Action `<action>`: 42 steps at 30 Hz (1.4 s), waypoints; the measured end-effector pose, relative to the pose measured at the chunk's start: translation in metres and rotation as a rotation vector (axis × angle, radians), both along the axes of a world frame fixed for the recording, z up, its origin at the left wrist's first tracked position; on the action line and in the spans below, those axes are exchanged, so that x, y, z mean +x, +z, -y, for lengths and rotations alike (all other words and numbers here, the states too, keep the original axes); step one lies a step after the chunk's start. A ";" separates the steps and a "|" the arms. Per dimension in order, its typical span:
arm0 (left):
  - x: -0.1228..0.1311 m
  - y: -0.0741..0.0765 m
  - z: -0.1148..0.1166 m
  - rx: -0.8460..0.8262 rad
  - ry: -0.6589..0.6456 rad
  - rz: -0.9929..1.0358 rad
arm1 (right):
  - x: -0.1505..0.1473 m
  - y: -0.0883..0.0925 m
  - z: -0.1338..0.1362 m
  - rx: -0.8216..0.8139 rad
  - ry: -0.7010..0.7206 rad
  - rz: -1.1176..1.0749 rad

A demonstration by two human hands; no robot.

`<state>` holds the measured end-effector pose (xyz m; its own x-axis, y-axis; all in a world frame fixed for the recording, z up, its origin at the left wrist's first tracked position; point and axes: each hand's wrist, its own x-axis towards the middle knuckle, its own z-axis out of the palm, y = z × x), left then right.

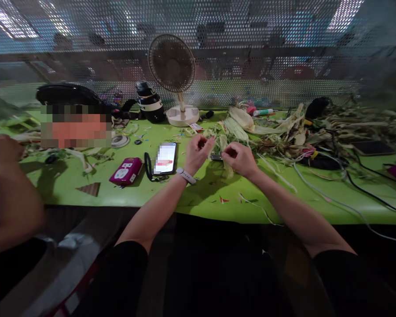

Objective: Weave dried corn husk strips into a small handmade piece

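Note:
My left hand [199, 152] is raised over the green table, thumb and fingers drawn together in a pinch; what they hold, if anything, is too small to make out. Close by, my right hand [240, 158] pinches a pale corn husk strip [229, 171] that hangs below its fingers. A small dark metallic object [215, 157] lies between the hands, by the right fingertips; its kind is unclear. Just behind them is a heap of green leafy strands and a large pale corn husk [235, 125].
A phone [166, 158], a purple box-shaped device [126, 171], a fan [181, 115] and a black bottle [151, 103] stand to the left. Dried husks [284, 136] and cables [333, 202] spread rightward. Another person's arm [9, 198] rests at left. A perforated metal screen [251, 57] closes the back.

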<state>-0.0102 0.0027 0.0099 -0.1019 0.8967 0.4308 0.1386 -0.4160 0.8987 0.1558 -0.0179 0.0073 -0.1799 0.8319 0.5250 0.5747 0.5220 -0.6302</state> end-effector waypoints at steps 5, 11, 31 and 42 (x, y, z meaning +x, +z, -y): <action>0.003 0.003 0.007 -0.008 -0.214 -0.084 | -0.001 -0.001 0.002 0.039 0.041 0.152; 0.003 0.000 0.002 -0.169 -0.257 0.027 | -0.001 -0.006 0.001 -0.073 0.097 0.120; -0.006 0.003 -0.003 -0.178 -0.383 -0.106 | 0.009 -0.002 -0.007 0.071 0.164 0.042; 0.000 0.001 -0.002 -0.195 -0.394 0.054 | 0.004 -0.004 -0.004 -0.041 0.193 -0.096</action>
